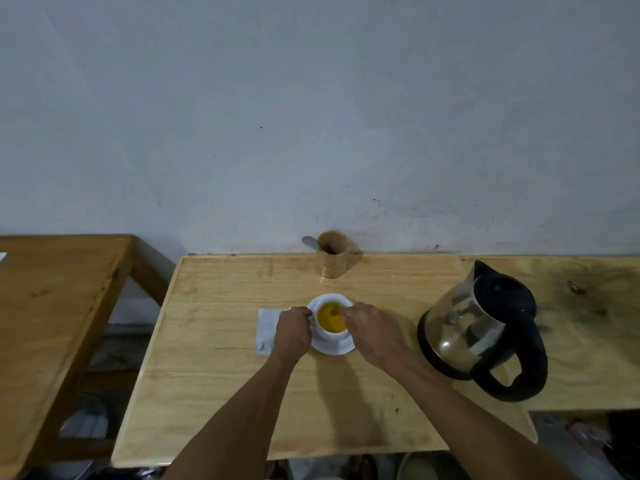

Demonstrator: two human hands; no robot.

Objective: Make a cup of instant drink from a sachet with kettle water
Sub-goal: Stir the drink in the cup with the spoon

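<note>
From the head camera, the cup (331,318) on its saucer (334,346) already holds yellow drink, and the kettle (481,327) stands aside. The left hand (292,332) grips the cup's side; the right hand (367,329) pinches something at the rim, probably stirring. The sachet (266,329) lies beside.

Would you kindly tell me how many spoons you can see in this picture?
1 for certain: a spoon stands in the wooden holder by the wall. The right hand over the cup may hold another, but blur hides it.
</note>
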